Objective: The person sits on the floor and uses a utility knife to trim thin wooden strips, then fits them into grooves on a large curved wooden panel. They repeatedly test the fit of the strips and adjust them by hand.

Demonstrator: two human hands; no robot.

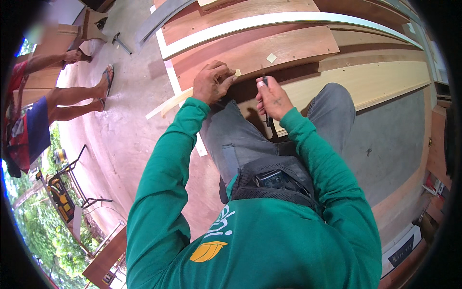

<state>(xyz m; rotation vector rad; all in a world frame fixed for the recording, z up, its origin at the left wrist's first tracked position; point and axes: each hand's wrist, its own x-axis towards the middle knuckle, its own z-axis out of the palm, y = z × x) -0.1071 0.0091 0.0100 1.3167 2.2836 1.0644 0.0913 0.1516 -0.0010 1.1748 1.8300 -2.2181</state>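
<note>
My left hand [211,82] is closed on a thin, pale strip of wood edging [169,104], whose long tail sticks out to the left past my wrist. The strip's short end [237,72] shows at my fingertips, by the near edge of a reddish plywood board [293,44]. In my right hand [275,100] is a black-handled cutter knife [268,119], its thin blade pointing away from me and apart from the strip. A small pale square piece [271,58] lies on the board. Part of the strip is hidden under my left hand.
Beyond the board runs a long white-edged panel [269,19]. A pale plywood panel [375,86] lies at right. At left, a hammer [121,43] is on the floor, another person [57,101] is nearby, and a yellow-black power tool [61,196] sits on a stand.
</note>
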